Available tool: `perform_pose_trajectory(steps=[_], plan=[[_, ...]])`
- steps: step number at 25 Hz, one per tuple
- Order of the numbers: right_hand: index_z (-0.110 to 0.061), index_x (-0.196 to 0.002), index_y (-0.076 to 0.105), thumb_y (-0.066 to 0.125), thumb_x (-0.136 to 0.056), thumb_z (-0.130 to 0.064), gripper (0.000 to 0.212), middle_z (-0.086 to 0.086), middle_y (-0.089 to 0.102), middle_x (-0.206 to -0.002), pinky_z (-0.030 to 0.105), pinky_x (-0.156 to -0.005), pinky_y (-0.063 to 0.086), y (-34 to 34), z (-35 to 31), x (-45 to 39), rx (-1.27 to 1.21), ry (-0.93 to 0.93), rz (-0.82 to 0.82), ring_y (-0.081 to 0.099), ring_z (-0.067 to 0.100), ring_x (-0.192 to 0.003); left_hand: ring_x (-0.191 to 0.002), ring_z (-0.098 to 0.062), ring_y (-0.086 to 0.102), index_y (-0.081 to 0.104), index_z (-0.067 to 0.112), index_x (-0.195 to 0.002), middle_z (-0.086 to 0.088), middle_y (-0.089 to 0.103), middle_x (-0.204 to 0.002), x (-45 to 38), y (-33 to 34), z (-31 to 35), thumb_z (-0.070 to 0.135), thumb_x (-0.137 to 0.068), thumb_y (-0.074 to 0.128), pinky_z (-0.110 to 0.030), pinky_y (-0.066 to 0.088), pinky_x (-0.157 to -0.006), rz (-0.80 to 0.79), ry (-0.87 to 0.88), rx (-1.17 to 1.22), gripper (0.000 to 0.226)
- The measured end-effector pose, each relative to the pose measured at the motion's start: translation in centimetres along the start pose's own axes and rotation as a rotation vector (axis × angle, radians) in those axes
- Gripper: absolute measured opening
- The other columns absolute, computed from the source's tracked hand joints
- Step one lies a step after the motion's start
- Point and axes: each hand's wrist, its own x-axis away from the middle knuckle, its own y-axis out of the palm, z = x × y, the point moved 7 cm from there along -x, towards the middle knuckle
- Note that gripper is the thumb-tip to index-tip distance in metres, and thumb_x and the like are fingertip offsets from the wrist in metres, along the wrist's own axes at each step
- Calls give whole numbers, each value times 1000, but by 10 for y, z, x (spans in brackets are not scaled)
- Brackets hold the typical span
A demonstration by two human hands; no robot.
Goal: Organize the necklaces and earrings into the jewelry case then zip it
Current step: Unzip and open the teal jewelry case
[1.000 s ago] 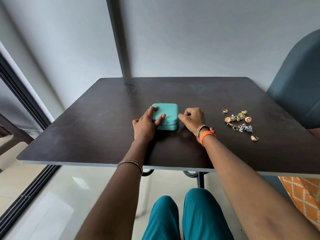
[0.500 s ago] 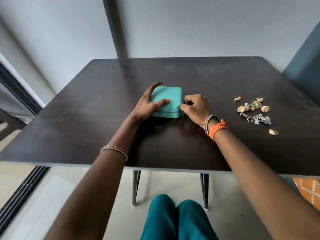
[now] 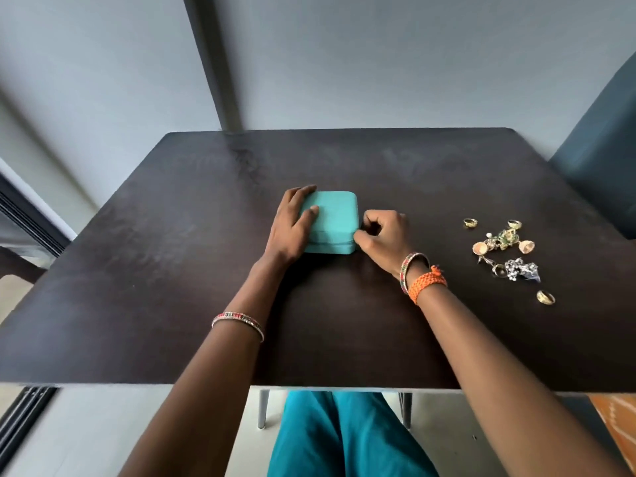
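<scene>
**Closed case, zipper pull out of sight**

The right hand hid the zipper pull; its curled fingers seemed to pinch at the near right corner of the teal jewelry case, mid-table. The left hand lay flat, fingers relaxed, across the case's left side. The jewelry pile sat well apart to the right, pieces tangled.

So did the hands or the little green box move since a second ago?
Barely. The left hand slid a little up the lid of the small teal zip-up jewelry case and lies flat on it. The right hand stays pinched at the case's right front corner. The case is still closed, and the pile of gold and silver jewelry stayed put.
</scene>
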Motion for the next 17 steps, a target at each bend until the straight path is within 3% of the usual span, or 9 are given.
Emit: perform_pose_trajectory(steps=[4, 8, 11, 14, 17], plan=[[-12, -50, 48, 63, -60, -22, 21, -5, 47, -44, 23, -47, 32, -4, -2, 13, 21, -8, 44, 46, 15, -47, -121, -18, 45, 49, 4, -131, -10, 49, -130, -2, -1, 2, 29, -84, 38, -18, 29, -101, 22, -14, -30, 54], [-16, -54, 55, 65, -61, -25, 15, -8, 53, -47, 22, -51, 39, -5, -12, 33, 54, 5, 52, 53, 16, -50, -127, -25, 38, 48, 9, -133, -9, 47, -137, 3, -1, 5, 32, -80, 31, -28, 25, -107, 30, -84, -99, 60], [-16, -66, 63, 66, -70, -26, 11, -2, 61, -56, 29, -59, 48, 4, -32, 47, 190, -81, 16, 60, 25, -60, -133, -25, 28, 44, 17, -137, -3, 43, -143, 7, -2, 7, 35, -82, 26, -32, 17, -110, 45, -151, -216, 61], [-15, -78, 67, 61, -81, -27, 14, 10, 69, -73, 33, -63, 45, 25, -55, 56, 355, -233, -102, 63, 35, -74, -136, -22, 21, 37, 22, -141, 0, 35, -147, 17, 6, 7, 25, -97, 31, -37, 10, -110, 70, -238, -201, 45], [-13, -71, 61, 61, -81, -26, 16, 8, 67, -70, 30, -58, 40, 31, -65, 61, 314, -274, -159, 62, 33, -70, -138, -22, 19, 29, 23, -146, -1, 29, -151, 25, 12, 5, 24, -100, 30, -37, 8, -111, 58, -276, -127, 45]])
